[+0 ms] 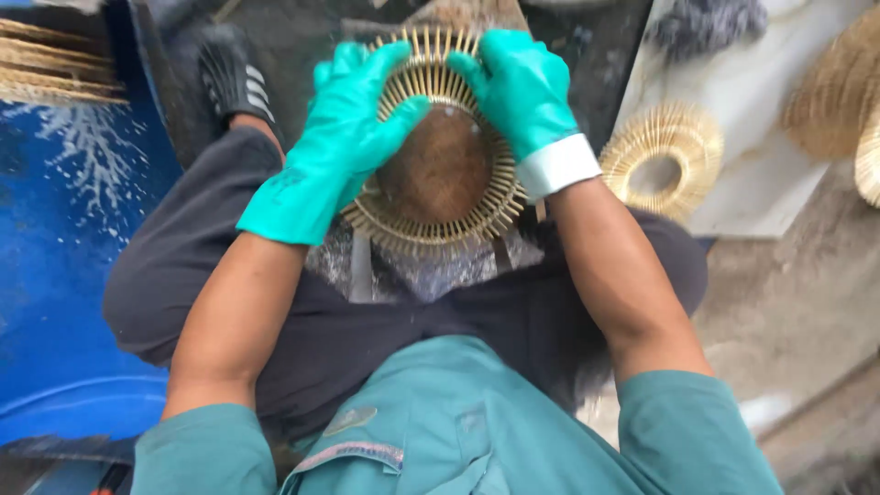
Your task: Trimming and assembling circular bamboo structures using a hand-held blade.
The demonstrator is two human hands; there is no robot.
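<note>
Both hands wear green gloves. The left hand [344, 137] and right hand [522, 92] are clamped on a round gold ring [440, 225] with a brown middle, held over the lap. Another ring [662, 160] lies to the right on a board [752, 183].

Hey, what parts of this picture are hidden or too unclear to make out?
Head view:
- Far rim of the spoked ring: covered by the left hand and right hand.
- Woven pieces at right: cut by the frame edge.
- Dark fuzzy thing up top: blurred and cropped.
</note>
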